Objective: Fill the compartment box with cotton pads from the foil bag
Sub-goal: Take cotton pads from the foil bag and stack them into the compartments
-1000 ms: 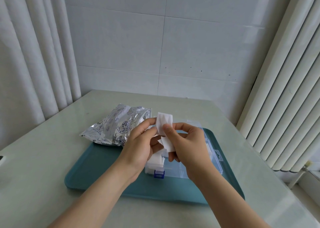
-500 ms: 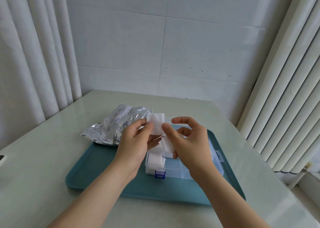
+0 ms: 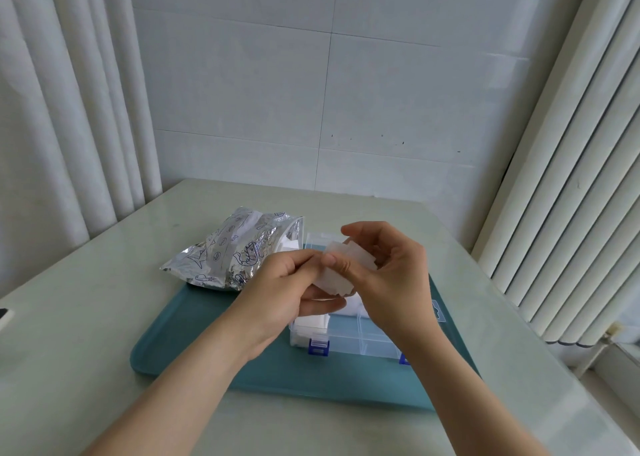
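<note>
Both hands meet above the clear compartment box (image 3: 367,343), which sits on a teal tray (image 3: 214,355). My left hand (image 3: 287,293) and my right hand (image 3: 388,282) pinch a small stack of white cotton pads (image 3: 343,272) between them. The pads look blurred. White pads fill the box's front left compartment (image 3: 308,324); the front middle compartments look empty. A silver foil bag (image 3: 235,251) with blue drawings lies at the tray's back left corner, its mouth facing the box, white pads showing inside.
The tray sits on a pale green table (image 3: 86,317). Two blue latches (image 3: 319,346) mark the box's front. White curtains hang at the left, vertical blinds (image 3: 571,178) at the right, a tiled wall behind. A dark-and-white object (image 3: 5,315) lies at the left edge.
The upright pad between my hands has come down and been joined with the others into one stack. Both hands have closed in together over the box.
</note>
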